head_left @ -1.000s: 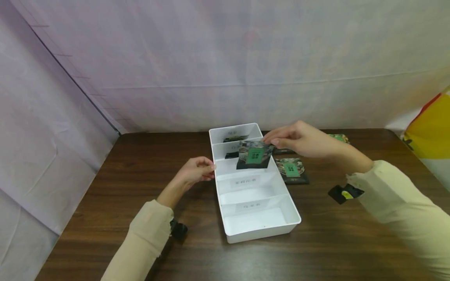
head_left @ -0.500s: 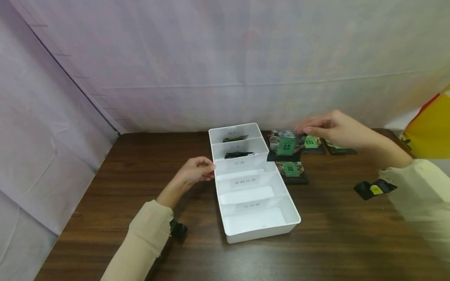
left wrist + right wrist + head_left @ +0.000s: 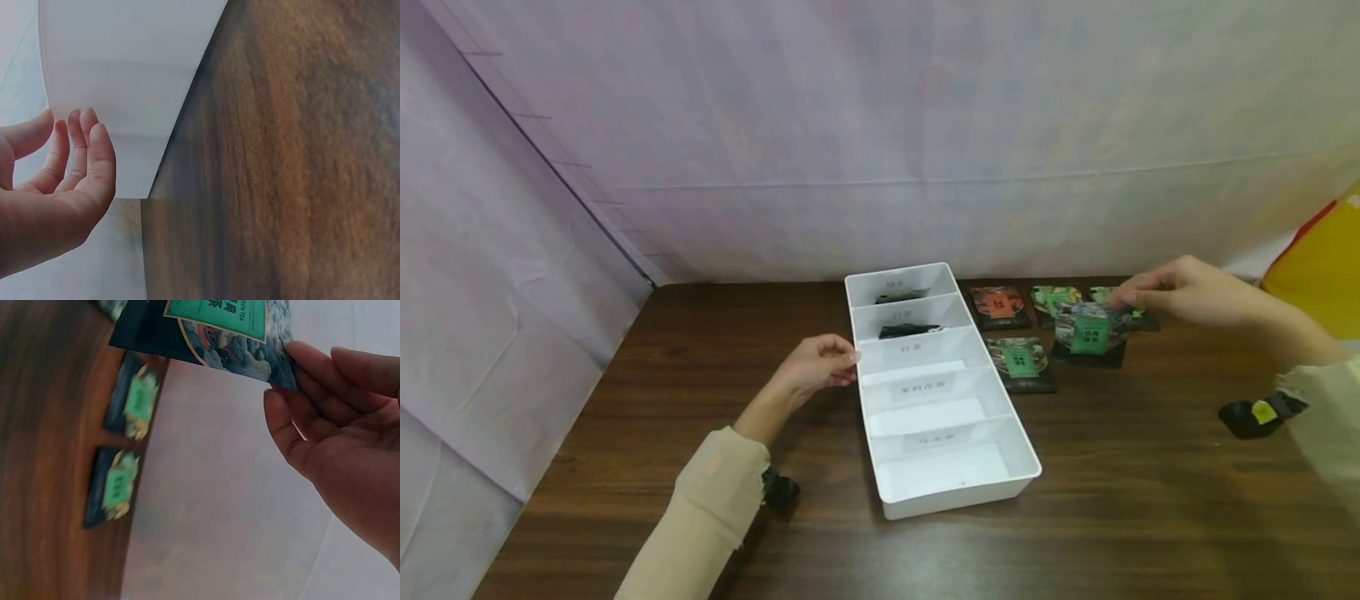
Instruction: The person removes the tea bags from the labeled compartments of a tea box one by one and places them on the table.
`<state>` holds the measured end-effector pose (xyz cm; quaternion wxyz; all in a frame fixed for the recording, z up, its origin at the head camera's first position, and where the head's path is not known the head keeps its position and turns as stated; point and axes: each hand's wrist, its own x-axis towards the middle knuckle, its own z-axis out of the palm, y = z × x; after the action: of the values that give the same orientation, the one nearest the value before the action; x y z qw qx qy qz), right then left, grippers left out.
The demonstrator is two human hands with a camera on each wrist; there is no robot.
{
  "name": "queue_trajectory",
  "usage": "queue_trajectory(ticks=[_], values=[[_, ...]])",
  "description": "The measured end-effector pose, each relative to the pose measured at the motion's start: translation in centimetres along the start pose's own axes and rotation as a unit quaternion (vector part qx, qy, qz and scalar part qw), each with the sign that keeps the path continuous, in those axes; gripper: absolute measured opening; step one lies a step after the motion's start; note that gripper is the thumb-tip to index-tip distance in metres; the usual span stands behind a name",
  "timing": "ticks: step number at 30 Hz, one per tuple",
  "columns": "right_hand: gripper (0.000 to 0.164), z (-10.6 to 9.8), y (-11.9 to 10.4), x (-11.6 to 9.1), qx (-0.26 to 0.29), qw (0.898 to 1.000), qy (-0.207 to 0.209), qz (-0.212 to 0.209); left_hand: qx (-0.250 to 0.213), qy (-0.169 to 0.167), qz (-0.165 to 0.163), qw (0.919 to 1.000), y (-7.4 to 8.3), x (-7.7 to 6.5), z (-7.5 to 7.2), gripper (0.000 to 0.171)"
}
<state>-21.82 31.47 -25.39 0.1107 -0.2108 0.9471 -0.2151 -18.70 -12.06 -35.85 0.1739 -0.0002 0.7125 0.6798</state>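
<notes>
In the head view, a green tea sachet (image 3: 1090, 333) is held over the tabletop (image 3: 1120, 500), right of the white divided tray (image 3: 958, 500), its upper edge pinched in the right hand (image 3: 1187, 292). A red-labelled sachet (image 3: 1000, 307) and green-labelled ones are laid nearby. The tray's side rim is met by the left hand (image 3: 812, 362). The dark wood-grain surface is backed by a pale curtain (image 3: 820, 150).

In the left wrist view, the rim is seen lightly pinched between thumb and curled fingers.

In the right wrist view, a corner is gripped by the fingers; the sachet is judged light, flexible and slightly slippery, best taken by an edge or corner.
</notes>
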Motion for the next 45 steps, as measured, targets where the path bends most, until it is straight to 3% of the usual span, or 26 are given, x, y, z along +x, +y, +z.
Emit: queue_trajectory(ticks=[9, 20, 36, 45], values=[[0.026, 0.8, 3.1, -0.8, -0.004, 1.000, -0.018, 0.000, 0.004, 0.000, -0.005, 1.0000, -0.1, 0.2, -0.1, 0.004], [0.024, 3.0, 5.8, -0.1, -0.028, 0.999, -0.016, -0.004, -0.002, -0.003, 0.000, 1.0000, -0.2, 0.2, -0.1, 0.006], [0.039, 5.8, 7.6, 0.9, 0.045, 0.997, -0.005, 0.056, -0.005, -0.006, 0.001, 1.0000, -0.1, 0.1, -0.1, 0.005], [0.045, 6.7, 7.5, 0.1, 0.044, 0.996, -0.012, 0.072, -0.008, -0.010, 0.003, 0.9999, -0.2, 0.1, -0.1, 0.005]])
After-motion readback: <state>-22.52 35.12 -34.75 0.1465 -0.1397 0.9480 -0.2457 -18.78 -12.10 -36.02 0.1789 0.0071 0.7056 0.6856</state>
